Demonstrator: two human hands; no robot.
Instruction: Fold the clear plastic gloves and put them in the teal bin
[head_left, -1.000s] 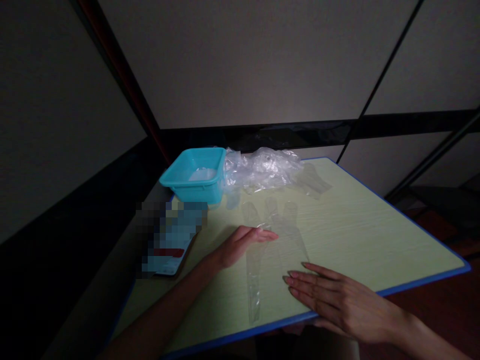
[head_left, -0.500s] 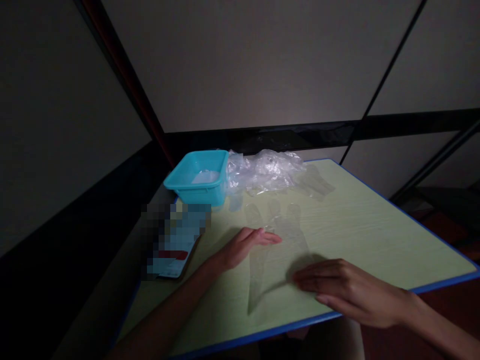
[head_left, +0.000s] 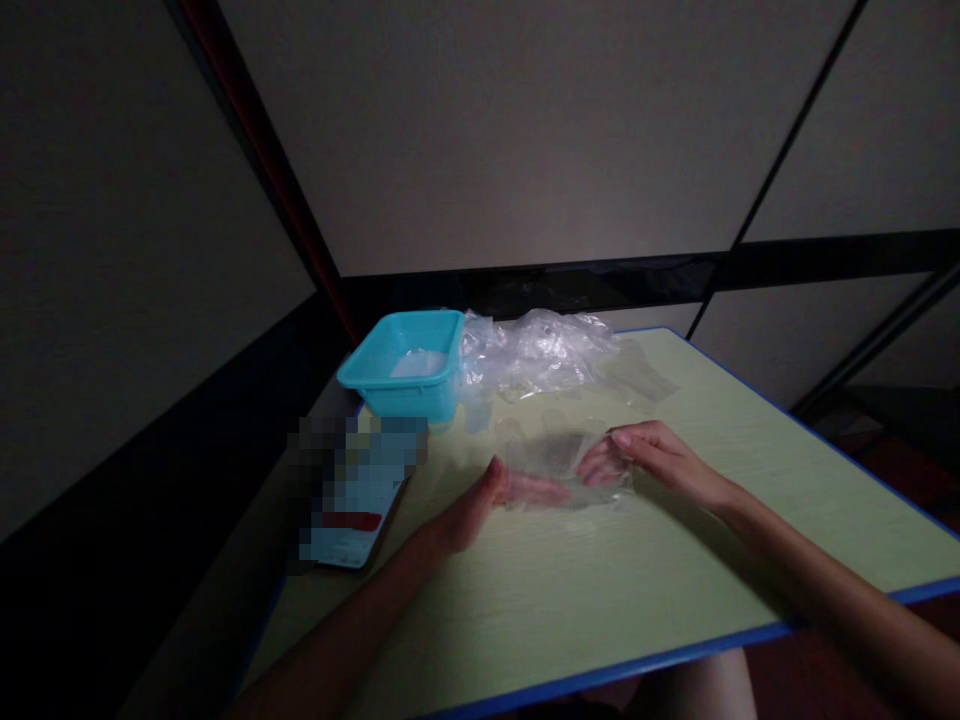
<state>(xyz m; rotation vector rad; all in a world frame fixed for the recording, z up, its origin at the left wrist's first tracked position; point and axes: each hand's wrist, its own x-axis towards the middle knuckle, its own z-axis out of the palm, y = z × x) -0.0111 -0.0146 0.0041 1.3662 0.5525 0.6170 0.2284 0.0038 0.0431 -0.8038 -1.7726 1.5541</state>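
A clear disposable plastic glove point(head_left: 559, 455) is doubled over on itself between my hands, its cuff end folded up toward the fingers. My left hand point(head_left: 480, 505) holds its left side, with the thumb at the edge and the stretched fingers showing through the film. On the right side, my right hand point(head_left: 671, 468) pinches the glove near its corner, thumb in front and fingers visible behind the plastic. The glove's finger ends lie faintly on the table beyond the fold.
A turquoise plastic basket point(head_left: 401, 385) with something whitish inside stands at the back left of the pale table point(head_left: 525, 610). Beside it lies crumpled clear plastic point(head_left: 547, 350), with another flat glove point(head_left: 641, 372) to its right. A phone point(head_left: 367, 500), partly blurred out, rests at the left edge.
My right hand has moved up and away from the table's front edge, bringing the glove's cuff over. The glove was spread flat and is now folded. My left hand has shifted little.
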